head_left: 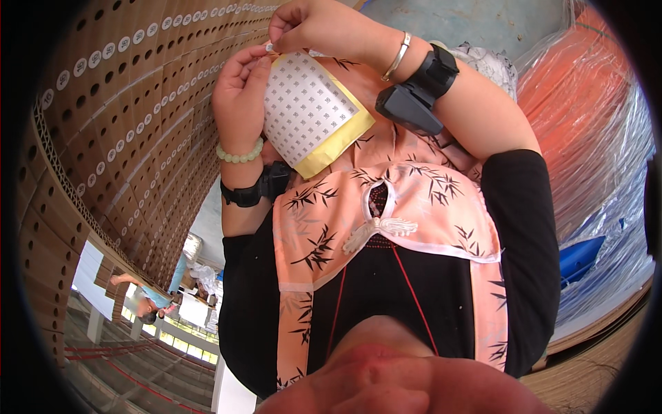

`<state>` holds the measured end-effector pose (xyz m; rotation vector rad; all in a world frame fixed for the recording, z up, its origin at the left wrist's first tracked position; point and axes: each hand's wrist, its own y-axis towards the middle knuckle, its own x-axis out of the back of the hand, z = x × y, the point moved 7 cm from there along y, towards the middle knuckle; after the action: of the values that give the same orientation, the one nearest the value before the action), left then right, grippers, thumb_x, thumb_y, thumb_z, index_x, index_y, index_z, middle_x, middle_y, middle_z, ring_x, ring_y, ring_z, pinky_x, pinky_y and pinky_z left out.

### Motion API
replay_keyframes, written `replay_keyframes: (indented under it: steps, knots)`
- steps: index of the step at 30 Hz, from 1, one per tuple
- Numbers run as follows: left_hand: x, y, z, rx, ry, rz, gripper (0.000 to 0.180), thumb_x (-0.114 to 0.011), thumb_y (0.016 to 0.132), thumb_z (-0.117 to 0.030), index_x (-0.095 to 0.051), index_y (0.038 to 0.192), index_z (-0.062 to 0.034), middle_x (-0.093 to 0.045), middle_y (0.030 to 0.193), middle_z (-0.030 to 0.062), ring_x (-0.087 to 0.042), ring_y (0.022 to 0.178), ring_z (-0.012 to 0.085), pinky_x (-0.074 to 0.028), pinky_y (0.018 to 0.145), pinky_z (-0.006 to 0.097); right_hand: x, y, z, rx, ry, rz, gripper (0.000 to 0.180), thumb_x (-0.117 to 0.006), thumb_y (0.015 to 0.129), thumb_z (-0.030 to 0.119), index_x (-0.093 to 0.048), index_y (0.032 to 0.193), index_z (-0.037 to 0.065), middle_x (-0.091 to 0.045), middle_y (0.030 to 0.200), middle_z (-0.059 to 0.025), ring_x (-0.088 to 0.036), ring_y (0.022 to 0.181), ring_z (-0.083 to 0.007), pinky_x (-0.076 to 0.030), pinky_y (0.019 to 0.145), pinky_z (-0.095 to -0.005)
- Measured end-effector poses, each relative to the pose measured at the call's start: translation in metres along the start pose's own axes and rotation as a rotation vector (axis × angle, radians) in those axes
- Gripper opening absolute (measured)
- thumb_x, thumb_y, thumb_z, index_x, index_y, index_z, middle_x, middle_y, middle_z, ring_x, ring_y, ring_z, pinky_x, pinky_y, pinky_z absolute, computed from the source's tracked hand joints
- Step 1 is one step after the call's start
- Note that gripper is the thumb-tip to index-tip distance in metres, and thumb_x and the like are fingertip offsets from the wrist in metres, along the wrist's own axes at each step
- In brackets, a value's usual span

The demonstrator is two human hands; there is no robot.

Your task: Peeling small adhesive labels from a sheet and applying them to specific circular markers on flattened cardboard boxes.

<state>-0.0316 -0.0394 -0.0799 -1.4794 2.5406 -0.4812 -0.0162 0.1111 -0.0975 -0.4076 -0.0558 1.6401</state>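
Both hands up: left hand point(240, 93) gripping the yellow-backed sheet of small round white stickers point(312, 110), right hand point(310, 29) pinching one small white sticker point(270, 47) beside stacked perforated cardboard boxes point(131, 117).

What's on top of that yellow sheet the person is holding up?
On the yellow backing sheet lies a white grid of small printed stickers. The left hand holds its edge; the right hand pinches a small sticker at the top corner. The sheet's back is hidden.

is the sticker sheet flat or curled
Curled: the sticker sheet bows outward, its yellow backing edge bending, held at its top edge by the left hand and right hand.
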Motion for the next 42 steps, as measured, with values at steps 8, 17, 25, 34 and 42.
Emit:
replay_keyframes:
  steps: [8, 17, 25, 34, 42]
  knots:
    - [0.002, -0.001, 0.002, 0.011, -0.012, -0.007, 0.018, -0.057, 0.093, -0.006, -0.057, 0.109, 0.0025, -0.067, 0.096, 0.0071, -0.061, 0.085, 0.0083, -0.048, 0.076, 0.020, -0.007, 0.002, -0.013, -0.029, -0.045, 0.029, 0.013, -0.063, 0.073, 0.017, -0.061, 0.077, 0.004, -0.060, 0.068, -0.0027, -0.055, 0.065, -0.0119, -0.045, 0.060, -0.0282]
    - [0.010, 0.000, 0.001, 0.064, 0.105, -0.034, 0.022, -0.054, 0.094, -0.005, -0.055, 0.114, 0.0030, -0.066, 0.098, 0.0073, -0.060, 0.086, 0.0088, -0.047, 0.076, 0.020, -0.013, 0.011, -0.016, 0.052, -0.025, 0.099, 0.011, -0.063, 0.075, 0.014, -0.061, 0.076, 0.004, -0.060, 0.068, -0.0027, -0.054, 0.066, -0.0118, -0.045, 0.061, -0.0291]
    - [0.028, -0.017, 0.004, 0.113, 0.217, -0.074, 0.024, -0.051, 0.095, -0.006, -0.055, 0.116, 0.0048, -0.064, 0.103, 0.0085, -0.060, 0.089, 0.0100, -0.047, 0.078, 0.021, 0.064, 0.044, -0.062, -0.059, 0.251, -0.303, 0.008, -0.060, 0.078, 0.009, -0.060, 0.080, 0.001, -0.062, 0.075, -0.0055, -0.058, 0.070, -0.0166, -0.050, 0.064, -0.0298]
    - [0.052, -0.029, 0.019, 0.108, 0.227, -0.136, 0.022, -0.053, 0.095, -0.009, -0.059, 0.112, 0.0038, -0.064, 0.104, 0.0060, -0.058, 0.091, 0.0091, -0.046, 0.082, 0.022, 0.093, 0.078, -0.105, 0.011, 0.375, -0.491, 0.009, -0.060, 0.082, 0.008, -0.057, 0.083, 0.000, -0.060, 0.079, -0.0084, -0.059, 0.071, -0.0191, -0.052, 0.063, -0.0315]
    - [0.048, -0.026, 0.021, 0.118, 0.216, -0.124, 0.020, -0.053, 0.095, -0.008, -0.060, 0.109, 0.0043, -0.065, 0.103, 0.0071, -0.059, 0.092, 0.0099, -0.046, 0.082, 0.022, 0.090, 0.093, -0.112, 0.027, 0.277, -0.456, 0.009, -0.061, 0.083, 0.008, -0.055, 0.078, 0.002, -0.058, 0.071, -0.0066, -0.056, 0.063, -0.0169, -0.050, 0.058, -0.0304]
